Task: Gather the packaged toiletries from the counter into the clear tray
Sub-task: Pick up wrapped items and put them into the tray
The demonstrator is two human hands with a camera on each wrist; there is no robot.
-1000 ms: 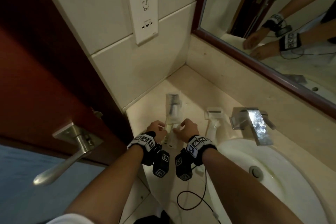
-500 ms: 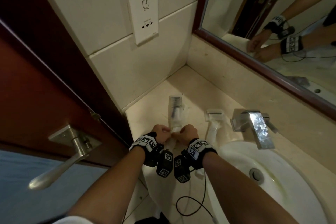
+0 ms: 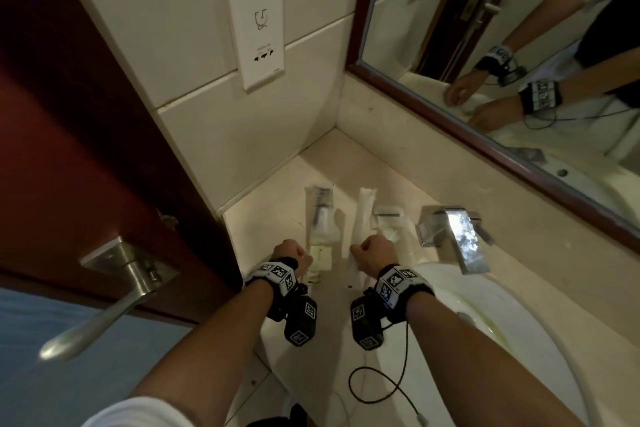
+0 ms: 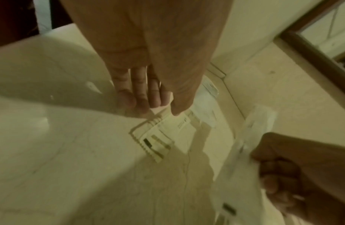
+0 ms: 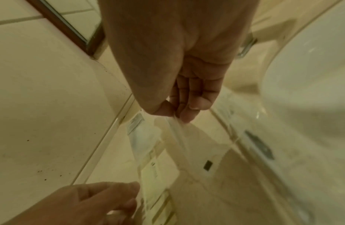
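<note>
A long clear packet lies on the beige counter, with a dark item at its far end and a pale yellow card at its near end. My left hand pinches that near end between thumb and fingers. To the right, my right hand grips a long white packet with curled fingers; the left wrist view shows this fist around the packet. A third packet lies beside the faucet. I cannot make out a clear tray.
A chrome faucet and white basin sit right of my hands. The tiled wall with a socket plate backs the counter, and a mirror hangs at the right. A red door with a lever handle stands left.
My hands were together over one spot on the counter. They have moved apart, and the white packet now shows to the right of the long clear packet, in my right hand.
</note>
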